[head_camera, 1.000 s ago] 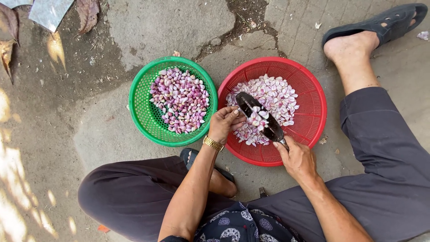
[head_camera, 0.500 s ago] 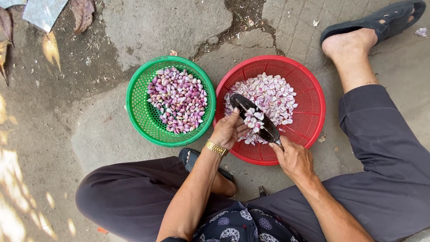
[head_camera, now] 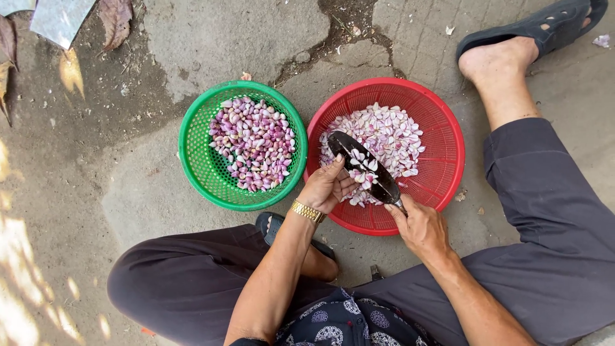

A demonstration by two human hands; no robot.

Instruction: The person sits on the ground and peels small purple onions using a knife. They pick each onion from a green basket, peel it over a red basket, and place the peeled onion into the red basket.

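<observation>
A red mesh basket (head_camera: 442, 122) holds a heap of pale peeled cloves and skins (head_camera: 391, 134). My right hand (head_camera: 419, 225) grips the handle of a dark knife (head_camera: 365, 168), whose blade lies flat over the basket with several cloves resting on it. My left hand (head_camera: 328, 187), with a gold watch at the wrist, sits at the basket's near left rim, its fingers touching the cloves beside the blade. Left of it, a green mesh basket (head_camera: 195, 160) holds purple and white cloves (head_camera: 253, 144).
I sit on rough concrete ground with dark trousers, my right leg stretched out to a foot in a black sandal (head_camera: 538, 29). Another sandal (head_camera: 272, 224) is tucked under my left arm. Dry leaves (head_camera: 115, 19) and a grey sheet (head_camera: 61, 19) lie at the top left.
My left hand has slid down and towards me along the blade, from its tip to its middle. The knife and my right hand have stayed in nearly the same place.
</observation>
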